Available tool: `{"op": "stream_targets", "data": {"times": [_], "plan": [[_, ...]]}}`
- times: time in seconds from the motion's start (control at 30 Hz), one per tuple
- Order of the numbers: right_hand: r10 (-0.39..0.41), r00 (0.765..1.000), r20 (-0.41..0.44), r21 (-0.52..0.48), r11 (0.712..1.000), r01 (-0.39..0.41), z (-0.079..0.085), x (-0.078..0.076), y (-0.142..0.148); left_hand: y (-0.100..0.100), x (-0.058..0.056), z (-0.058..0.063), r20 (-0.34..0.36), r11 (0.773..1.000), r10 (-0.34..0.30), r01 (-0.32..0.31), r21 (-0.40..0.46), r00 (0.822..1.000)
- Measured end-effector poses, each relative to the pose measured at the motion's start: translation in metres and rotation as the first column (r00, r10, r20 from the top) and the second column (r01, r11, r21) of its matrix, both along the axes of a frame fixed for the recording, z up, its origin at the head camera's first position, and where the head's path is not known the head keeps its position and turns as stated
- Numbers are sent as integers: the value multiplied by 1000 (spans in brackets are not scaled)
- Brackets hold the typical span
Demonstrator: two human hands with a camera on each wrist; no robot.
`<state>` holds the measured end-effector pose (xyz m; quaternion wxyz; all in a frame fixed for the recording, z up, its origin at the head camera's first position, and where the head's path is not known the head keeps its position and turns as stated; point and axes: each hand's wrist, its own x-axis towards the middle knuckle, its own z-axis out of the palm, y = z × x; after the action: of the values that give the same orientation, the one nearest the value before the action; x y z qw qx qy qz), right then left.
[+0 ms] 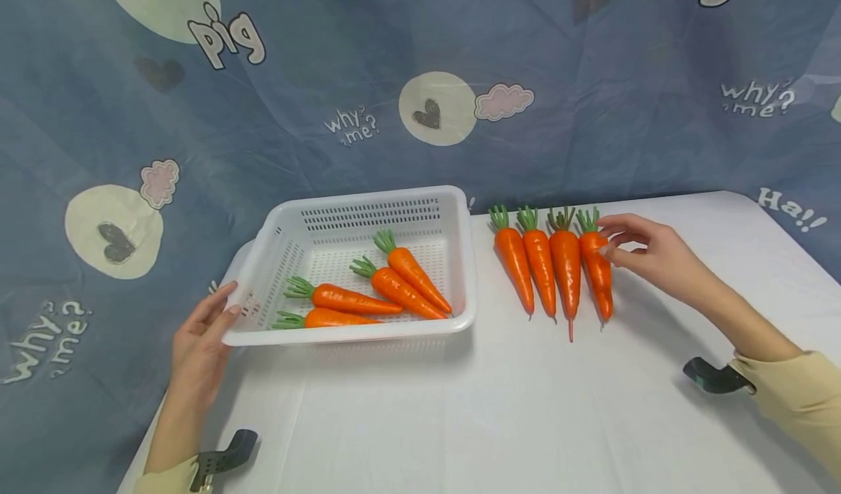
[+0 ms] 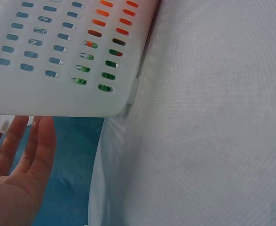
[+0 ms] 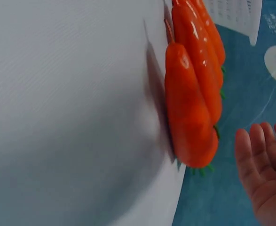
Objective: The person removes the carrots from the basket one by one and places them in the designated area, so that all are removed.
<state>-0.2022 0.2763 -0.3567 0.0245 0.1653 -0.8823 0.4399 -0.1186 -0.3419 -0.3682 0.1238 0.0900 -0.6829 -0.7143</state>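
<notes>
My left hand (image 1: 201, 344) is at the left front corner of a white perforated plastic basket (image 1: 394, 327), fingertips right at its rim. In the left wrist view its fingers (image 2: 44, 148) reach up fairly straight to the rim. Several carrots with green tops lie in the basket, among them a front carrot (image 1: 338, 317) partly hidden by the front wall. My right hand (image 1: 657, 257) hovers by the top of the rightmost loose carrot (image 1: 596, 264), thumb and fingers apart. In the right wrist view this hand (image 3: 269, 179) shows spread fingers beside the carrots.
More loose carrots lie side by side right of the basket, including a left one (image 1: 514, 264) and a long-tipped one (image 1: 566, 268). A white cloth covers the table (image 1: 512, 414). Behind it hangs a blue printed curtain (image 1: 296, 114).
</notes>
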Motion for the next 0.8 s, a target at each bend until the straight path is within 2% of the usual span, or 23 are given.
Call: {"op": "stream_targets", "data": {"times": [0.33, 0.53, 0.8], "plan": [[61, 998, 3, -1, 998, -61, 15, 3, -28, 0, 0, 0, -3, 1000, 0, 0, -6, 1000], [151, 988, -44, 18, 988, -150, 24, 7, -41, 0, 0, -1, 7, 1000, -10, 10, -15, 1000], [223, 973, -57, 12, 975, -223, 32, 5, -60, -1, -1, -1, 5, 1000, -4, 4, -7, 1000]]}}
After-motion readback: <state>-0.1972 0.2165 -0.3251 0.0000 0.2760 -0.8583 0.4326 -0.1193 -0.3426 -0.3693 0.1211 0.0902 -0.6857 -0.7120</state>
